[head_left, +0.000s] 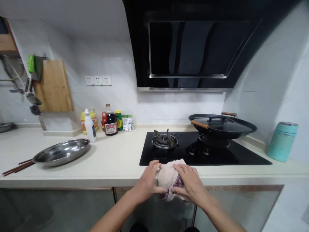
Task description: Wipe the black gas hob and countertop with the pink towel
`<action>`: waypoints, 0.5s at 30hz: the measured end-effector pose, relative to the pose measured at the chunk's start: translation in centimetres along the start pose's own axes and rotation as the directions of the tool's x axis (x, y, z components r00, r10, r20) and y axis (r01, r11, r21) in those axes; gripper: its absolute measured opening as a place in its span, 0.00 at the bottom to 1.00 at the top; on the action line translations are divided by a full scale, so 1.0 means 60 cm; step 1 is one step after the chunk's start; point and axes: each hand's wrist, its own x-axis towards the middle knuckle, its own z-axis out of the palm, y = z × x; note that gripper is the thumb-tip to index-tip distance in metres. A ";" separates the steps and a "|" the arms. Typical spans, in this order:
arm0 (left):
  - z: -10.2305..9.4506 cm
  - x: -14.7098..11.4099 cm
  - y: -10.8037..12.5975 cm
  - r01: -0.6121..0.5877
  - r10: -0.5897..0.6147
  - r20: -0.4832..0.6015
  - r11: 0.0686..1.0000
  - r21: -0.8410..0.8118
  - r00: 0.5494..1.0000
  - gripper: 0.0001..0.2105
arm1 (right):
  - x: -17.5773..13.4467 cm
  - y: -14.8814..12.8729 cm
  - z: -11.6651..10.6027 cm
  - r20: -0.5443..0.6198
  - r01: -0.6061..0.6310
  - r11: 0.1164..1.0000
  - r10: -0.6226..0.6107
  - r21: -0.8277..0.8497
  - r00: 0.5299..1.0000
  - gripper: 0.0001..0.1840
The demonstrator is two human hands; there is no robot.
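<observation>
Between my two hands is a piece of raw meat (167, 175), with pale fatty skin outside and dark red flesh showing at its lower side. My left hand (148, 180) grips its left edge, thumb low and fingers over the top. On the other side my right hand (190, 182) has its fingers across the upper right part and its thumb on the dark flesh. The meat is held in the air at the counter's front edge, just before the black gas hob (159, 158). Its underside is hidden.
A wok with a lid (227, 125) sits on the right burner; the left burner (165, 140) is bare. Left on the counter (116, 161) are a steel dish (62, 153), chopsticks (20, 168), a white bottle (89, 127) and a sauce bottle (110, 120). A teal flask (282, 141) stands right.
</observation>
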 end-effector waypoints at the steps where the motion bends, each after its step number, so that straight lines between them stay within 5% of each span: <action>1: -0.023 -0.006 -0.019 0.034 -0.034 -0.019 0.999 0.017 0.999 0.35 | 0.005 -0.011 -0.001 0.020 -0.028 0.998 0.029 -0.064 0.999 0.46; 4: -0.076 -0.004 -0.063 0.195 -0.182 -0.093 0.969 0.150 0.979 0.18 | 0.038 -0.067 0.001 0.100 -0.092 0.968 0.118 -0.234 0.988 0.54; 9: -0.096 0.013 -0.089 0.436 -0.414 -0.160 0.889 0.139 0.896 0.19 | 0.115 -0.186 0.060 0.252 0.000 0.966 0.068 -0.260 0.965 0.57; 15: -0.104 0.014 -0.098 0.554 -0.532 -0.177 0.826 0.108 0.828 0.25 | 0.128 -0.208 0.121 -0.003 0.126 0.978 -0.128 -0.168 0.992 0.51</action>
